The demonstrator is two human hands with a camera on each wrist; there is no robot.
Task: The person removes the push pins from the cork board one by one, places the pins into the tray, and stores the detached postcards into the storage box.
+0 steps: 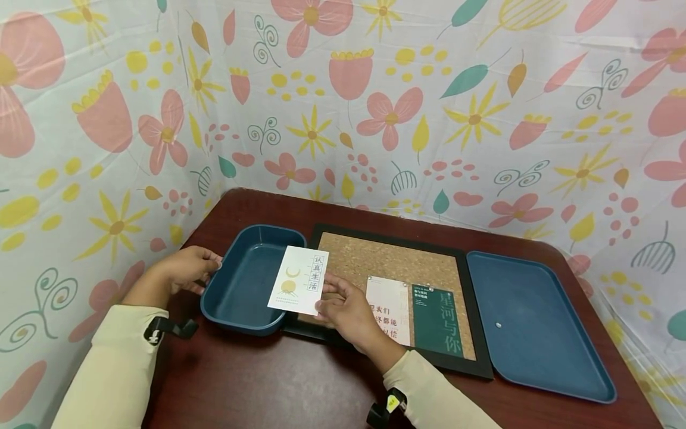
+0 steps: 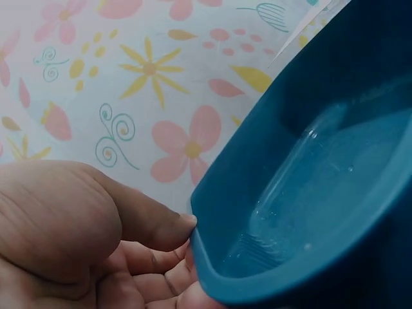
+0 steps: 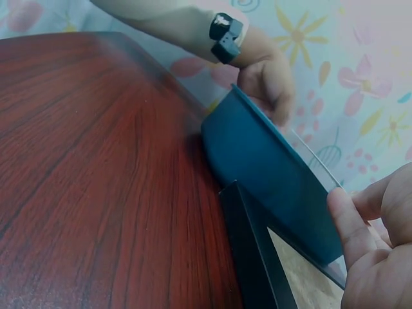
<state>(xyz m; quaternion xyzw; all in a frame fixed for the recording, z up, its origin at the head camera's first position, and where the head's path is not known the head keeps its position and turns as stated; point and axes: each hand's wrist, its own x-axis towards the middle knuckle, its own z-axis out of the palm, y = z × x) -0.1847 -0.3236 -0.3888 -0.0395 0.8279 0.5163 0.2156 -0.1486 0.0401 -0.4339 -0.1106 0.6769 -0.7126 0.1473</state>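
In the head view my right hand (image 1: 348, 310) pinches a white card (image 1: 298, 280) by its right edge, thumb in front. The card bears dark characters and a gold moon design, and it hangs over the right side of a deep blue tray (image 1: 241, 286). My left hand (image 1: 193, 268) grips that tray's left rim; the left wrist view shows the thumb (image 2: 174, 230) at the rim (image 2: 201, 248) and the fingers below. Seen from the right wrist, the card (image 3: 318, 159) is edge-on between thumb and fingers of the right hand (image 3: 380, 238).
A black-framed cork board (image 1: 343, 250) lies right of the deep tray, with a pale card (image 1: 390, 304) and a green card (image 1: 438, 319) on it, pins at their tops. Farther right, a shallow blue tray (image 1: 541, 322) holds a small shiny pin (image 1: 498, 325). Patterned cloth (image 1: 343, 119) surrounds the table.
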